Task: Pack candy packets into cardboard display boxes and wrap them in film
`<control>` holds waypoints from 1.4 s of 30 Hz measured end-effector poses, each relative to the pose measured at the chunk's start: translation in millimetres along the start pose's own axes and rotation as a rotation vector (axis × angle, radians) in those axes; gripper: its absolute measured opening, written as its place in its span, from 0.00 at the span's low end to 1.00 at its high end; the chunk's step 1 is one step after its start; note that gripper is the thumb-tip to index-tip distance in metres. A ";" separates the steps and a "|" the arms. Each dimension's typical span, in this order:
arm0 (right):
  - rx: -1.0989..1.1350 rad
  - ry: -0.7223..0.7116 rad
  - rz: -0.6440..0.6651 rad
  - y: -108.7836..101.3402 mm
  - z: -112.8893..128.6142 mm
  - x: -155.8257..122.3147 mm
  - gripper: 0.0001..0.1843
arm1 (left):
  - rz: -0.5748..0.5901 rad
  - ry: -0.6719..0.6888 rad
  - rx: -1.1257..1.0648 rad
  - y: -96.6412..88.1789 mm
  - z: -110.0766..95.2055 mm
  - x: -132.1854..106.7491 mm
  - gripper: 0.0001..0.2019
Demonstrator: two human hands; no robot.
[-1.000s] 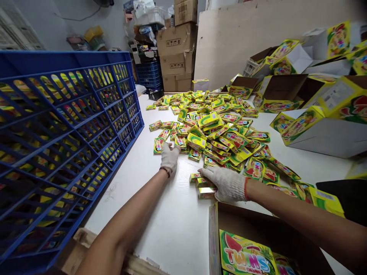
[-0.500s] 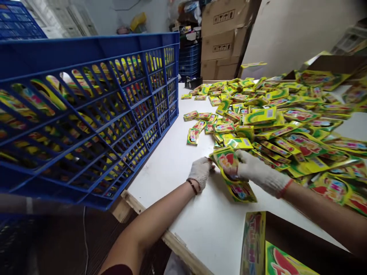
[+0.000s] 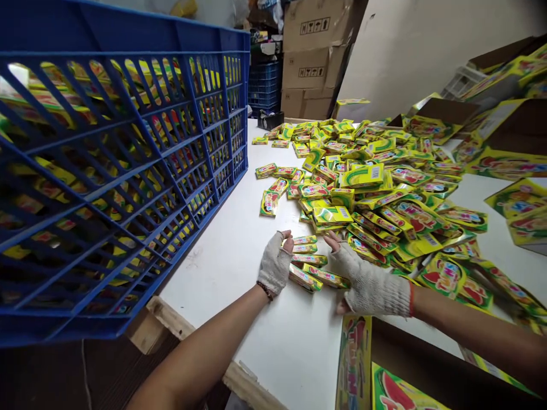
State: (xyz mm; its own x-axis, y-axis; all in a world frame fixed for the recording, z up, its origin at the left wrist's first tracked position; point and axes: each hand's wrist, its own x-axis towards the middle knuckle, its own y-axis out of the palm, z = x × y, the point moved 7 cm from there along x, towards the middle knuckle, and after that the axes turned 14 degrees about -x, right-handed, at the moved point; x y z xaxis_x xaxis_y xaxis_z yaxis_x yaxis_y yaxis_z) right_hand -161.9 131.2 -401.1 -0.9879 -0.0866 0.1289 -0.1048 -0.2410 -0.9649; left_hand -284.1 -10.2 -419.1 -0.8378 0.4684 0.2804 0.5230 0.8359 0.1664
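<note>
Both my hands wear white knit gloves with the fingertips cut off. Between them a short row of small yellow-green packets (image 3: 310, 262) stands on edge on the white table (image 3: 239, 256). My left hand (image 3: 274, 265) presses flat against the row's left end, fingers straight. At the row's right end lies my right hand (image 3: 368, 283), fingers stretched out beside the packets. Neither hand grips anything. Just beyond the row spreads a big heap of the same yellow-green packets (image 3: 376, 182).
A blue plastic crate (image 3: 111, 171) full of packets fills the left. An open brown carton with printed flaps (image 3: 384, 364) sits at the near edge under my right forearm. Printed cartons (image 3: 504, 148) lie at right, brown boxes (image 3: 314, 57) at the back.
One second ago my hands were apart at the heap. Half a second ago they held a bunch of packets together. Now the packets stand in a row on the table between my flat hands.
</note>
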 end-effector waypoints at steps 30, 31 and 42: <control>0.367 0.012 -0.260 19.1 2.7 12.8 0.72 | -0.051 -0.082 0.089 4.7 1.0 6.2 0.26; 0.373 -0.017 -0.256 17.8 1.3 16.8 0.72 | -0.028 -0.095 0.064 4.6 1.4 6.1 0.27; 0.374 0.018 -0.291 12.9 -4.9 13.8 0.66 | 0.337 -0.168 -0.106 27.1 1.7 -11.9 0.46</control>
State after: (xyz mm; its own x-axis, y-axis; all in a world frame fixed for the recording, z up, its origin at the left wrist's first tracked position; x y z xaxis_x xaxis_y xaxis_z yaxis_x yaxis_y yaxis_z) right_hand -177.5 131.6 -413.0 -0.9257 0.0526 0.3746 -0.3326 -0.5846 -0.7400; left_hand -260.2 7.4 -419.6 -0.6259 0.7590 0.1792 0.7790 0.5974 0.1904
